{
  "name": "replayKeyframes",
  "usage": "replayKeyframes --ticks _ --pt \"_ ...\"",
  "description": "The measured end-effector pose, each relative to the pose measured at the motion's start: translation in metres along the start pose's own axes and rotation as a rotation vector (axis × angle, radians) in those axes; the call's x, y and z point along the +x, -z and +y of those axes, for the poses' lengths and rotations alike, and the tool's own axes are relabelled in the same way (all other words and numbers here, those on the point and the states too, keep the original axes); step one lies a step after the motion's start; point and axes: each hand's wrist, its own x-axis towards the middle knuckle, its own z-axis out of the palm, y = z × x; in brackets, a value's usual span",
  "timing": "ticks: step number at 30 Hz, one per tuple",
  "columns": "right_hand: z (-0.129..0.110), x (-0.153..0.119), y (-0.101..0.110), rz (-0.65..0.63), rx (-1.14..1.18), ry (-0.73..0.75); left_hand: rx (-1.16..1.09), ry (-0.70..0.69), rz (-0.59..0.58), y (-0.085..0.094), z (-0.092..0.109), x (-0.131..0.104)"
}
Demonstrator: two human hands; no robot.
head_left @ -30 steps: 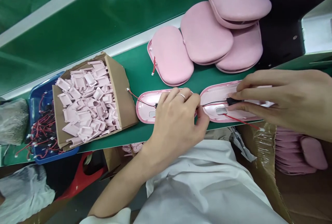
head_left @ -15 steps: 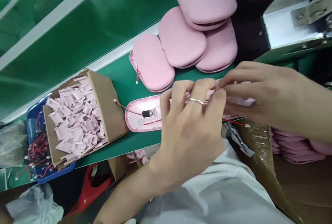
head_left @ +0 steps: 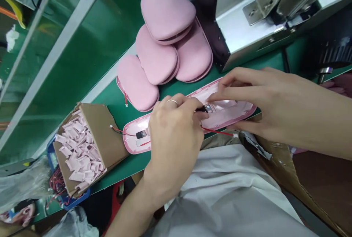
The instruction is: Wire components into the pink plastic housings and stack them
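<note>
A long pink shell (head_left: pixel 220 121) lies inside-up under both hands. Its left end (head_left: pixel 131 145) holds a black part (head_left: pixel 141 133) with thin wires; my left hand hides the middle, so I cannot tell if it is one piece or two. My left hand (head_left: pixel 176 138), with a ring, has its fingers closed around a small black part (head_left: pixel 202 109) at the shell's inside. Beside that part rest the index fingertips of my right hand (head_left: pixel 255 101), whose thumb lies along the near edge of the shell. A red wire (head_left: pixel 217 130) with a white plug hangs over that edge.
Several closed pink cases (head_left: pixel 167 10) are piled behind the shell. To the left stands a cardboard box (head_left: pixel 110 134) of small pale pink pieces, beside a blue tray (head_left: pixel 73 202) of wired parts. A metal machine (head_left: pixel 247 39) stands at the back right; an open carton (head_left: pixel 308 193) is below.
The view has shifted to the right, showing more of the machine. My hands have spread slightly, uncovering the black part and the shell's inside between them.
</note>
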Motion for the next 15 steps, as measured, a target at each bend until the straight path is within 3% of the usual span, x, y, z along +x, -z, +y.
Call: replayKeyframes --ticks 4,7,15 --pt "-0.003 -0.006 -0.008 0.07 0.105 -0.062 0.14 -0.112 0.02 -0.001 0.007 0.004" --pt "-0.003 -0.007 -0.009 0.047 0.169 -0.108 0.219 -0.218 0.017 -0.006 0.009 0.005" --pt "0.012 -0.008 -0.009 0.058 0.011 0.034 0.181 -0.19 0.089 -0.02 0.017 -0.001"
